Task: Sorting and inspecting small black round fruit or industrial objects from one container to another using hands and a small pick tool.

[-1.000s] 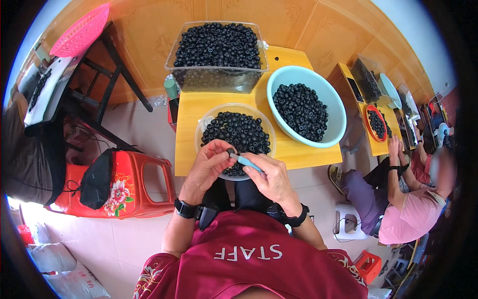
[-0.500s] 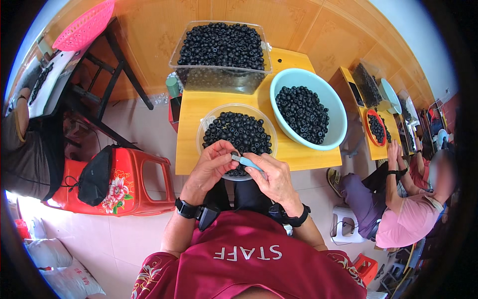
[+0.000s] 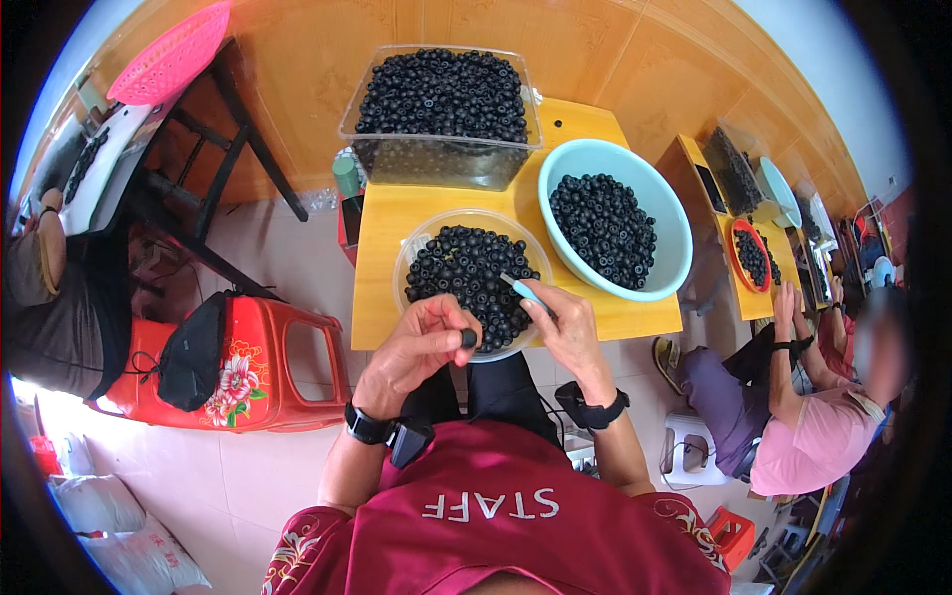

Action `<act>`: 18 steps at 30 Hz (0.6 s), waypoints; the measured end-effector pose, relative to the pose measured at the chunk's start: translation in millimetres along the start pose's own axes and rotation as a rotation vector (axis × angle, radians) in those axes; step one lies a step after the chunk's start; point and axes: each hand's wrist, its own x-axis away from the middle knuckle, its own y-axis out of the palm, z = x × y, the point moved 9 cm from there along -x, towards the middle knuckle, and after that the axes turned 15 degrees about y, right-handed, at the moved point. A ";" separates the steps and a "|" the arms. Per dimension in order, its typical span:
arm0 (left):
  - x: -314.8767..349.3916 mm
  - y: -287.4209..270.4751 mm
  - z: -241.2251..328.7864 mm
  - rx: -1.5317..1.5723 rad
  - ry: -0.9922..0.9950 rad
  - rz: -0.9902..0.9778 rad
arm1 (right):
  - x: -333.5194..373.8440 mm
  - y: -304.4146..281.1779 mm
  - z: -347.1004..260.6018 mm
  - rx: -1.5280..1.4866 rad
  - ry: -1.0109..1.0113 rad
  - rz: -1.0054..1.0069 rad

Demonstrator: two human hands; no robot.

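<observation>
Between thumb and fingers, my left hand [image 3: 418,347] pinches a small round black part [image 3: 469,338] over the near rim of a clear round bowl [image 3: 401,280]. My right hand [image 3: 567,335] grips a small knife [image 3: 523,290] by its light blue handle. Its short metal blade points up and left over the bowl, apart from the black part. Loose black parts [image 3: 464,260], many with a hole, fill the bowl. A light blue basin [image 3: 666,198] of similar parts stands to the right, and a clear plastic tub [image 3: 436,164] heaped with them stands behind.
Everything stands on a yellow wooden table [image 3: 382,213]. At left are a red stool [image 3: 263,347] with a black bag [image 3: 190,352], a seated person, and a dark-framed table [image 3: 238,129] bearing a pink basket [image 3: 171,55]. Another person [image 3: 808,426] sits at right beside another table.
My right hand has drawn the knife up and right, away from the part in my left hand. My left hand has turned slightly and moved lower, still pinching the black part.
</observation>
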 end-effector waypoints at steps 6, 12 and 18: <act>0.5 -16.1 -7.3 0.016 -0.005 0.092 | 8.5 6.8 -26.0 -0.327 0.144 -0.195; 1.8 -21.1 -11.4 -0.090 -0.028 0.169 | 14.1 24.2 -36.8 -0.518 0.246 -0.327; 7.1 -28.2 -13.7 -0.187 -0.088 0.110 | 20.1 41.5 -34.6 -0.776 0.403 -0.450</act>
